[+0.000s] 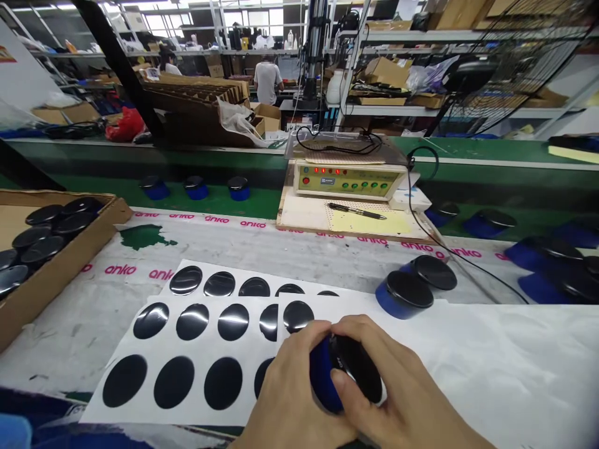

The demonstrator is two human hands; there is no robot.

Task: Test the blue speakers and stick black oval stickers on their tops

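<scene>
In front of me both hands hold a blue round container (322, 374) with a glossy black end, tilted on its side. My left hand (292, 393) wraps its left side, fingers closed around the blue wall. My right hand (407, 386) grips the black end, its thumb laid across the face. White sheets (248, 402) bearing rows of black round stickers lie under and left of my hands; some circles are covered. Just beyond my right hand, a black-topped blue container (405, 293) stands upright beside a similar one (435, 272).
At the left sits a cardboard box (100, 227) with several black round pieces. A control box (349, 181) with red digits is behind, a pen (358, 211) before it. A black cable (461, 255) crosses the right side. More blue containers (489, 223) stand at right.
</scene>
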